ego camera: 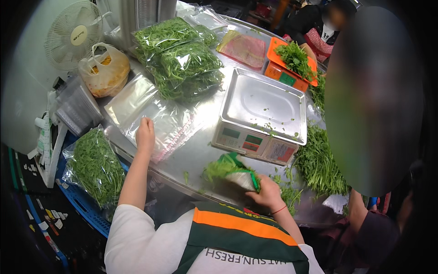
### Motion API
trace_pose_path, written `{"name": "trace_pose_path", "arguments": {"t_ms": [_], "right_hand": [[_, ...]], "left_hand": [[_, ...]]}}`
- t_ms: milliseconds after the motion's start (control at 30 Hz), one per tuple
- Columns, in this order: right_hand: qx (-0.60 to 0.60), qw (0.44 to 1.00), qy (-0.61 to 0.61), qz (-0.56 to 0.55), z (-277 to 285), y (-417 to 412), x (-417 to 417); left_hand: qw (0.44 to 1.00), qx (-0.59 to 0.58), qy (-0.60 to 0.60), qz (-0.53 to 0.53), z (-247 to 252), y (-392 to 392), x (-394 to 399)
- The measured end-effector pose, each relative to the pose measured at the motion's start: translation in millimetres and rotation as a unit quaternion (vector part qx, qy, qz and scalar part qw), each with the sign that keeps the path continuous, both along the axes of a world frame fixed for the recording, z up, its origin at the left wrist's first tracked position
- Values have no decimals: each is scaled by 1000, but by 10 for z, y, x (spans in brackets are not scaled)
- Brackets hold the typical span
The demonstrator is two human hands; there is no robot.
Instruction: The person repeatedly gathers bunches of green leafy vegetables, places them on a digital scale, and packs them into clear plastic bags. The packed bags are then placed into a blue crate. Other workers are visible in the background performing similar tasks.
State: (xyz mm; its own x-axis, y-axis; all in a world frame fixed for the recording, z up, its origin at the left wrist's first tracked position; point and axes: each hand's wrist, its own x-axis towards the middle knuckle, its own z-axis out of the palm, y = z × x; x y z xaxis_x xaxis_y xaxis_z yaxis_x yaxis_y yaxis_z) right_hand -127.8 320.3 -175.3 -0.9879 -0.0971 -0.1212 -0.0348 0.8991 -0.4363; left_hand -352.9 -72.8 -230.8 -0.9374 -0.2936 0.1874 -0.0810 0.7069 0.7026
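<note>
My left hand point(145, 135), fingers curled, is over a stack of clear plastic bags point(171, 126) with a pink-printed edge; whether it grips a bag is hidden. Low over the steel table point(191, 164), my right hand point(268, 193) holds a white cloth-like piece with green edging point(243, 179), blurred. Loose green leaves point(215, 169) lie against it. Just beyond stands a digital scale point(263, 106), its steel pan bearing only leaf scraps. To the right of my right hand lies a heap of leafy greens point(318, 161).
Filled bags of greens point(181, 54) are piled at the back. Another bag of greens point(97, 167) rests in a blue basket point(82, 212) at left. An orange scale point(287, 73) holds greens near a co-worker point(314, 27). A fan point(77, 36) and a tied carrier bag point(106, 73) stand back left.
</note>
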Motion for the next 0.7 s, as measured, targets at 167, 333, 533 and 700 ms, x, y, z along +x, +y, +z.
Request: {"name": "trace_pose_path", "arguments": {"t_ms": [167,333,533,700], "right_hand": [[-93,991,93,-5,272,-389,-211],[4,997,80,22,105,-628,-361],[15,995,91,-25,161,-680,-294],[-100,993,48,-51,23,-676,-327]], "left_hand": [[946,70,-150,-280,176,615,592],[942,237,-89,-218,341,861,700],[919,122,52,-372,726,1426,1144],[857,-88,167,-479,849,1832,1540]]}}
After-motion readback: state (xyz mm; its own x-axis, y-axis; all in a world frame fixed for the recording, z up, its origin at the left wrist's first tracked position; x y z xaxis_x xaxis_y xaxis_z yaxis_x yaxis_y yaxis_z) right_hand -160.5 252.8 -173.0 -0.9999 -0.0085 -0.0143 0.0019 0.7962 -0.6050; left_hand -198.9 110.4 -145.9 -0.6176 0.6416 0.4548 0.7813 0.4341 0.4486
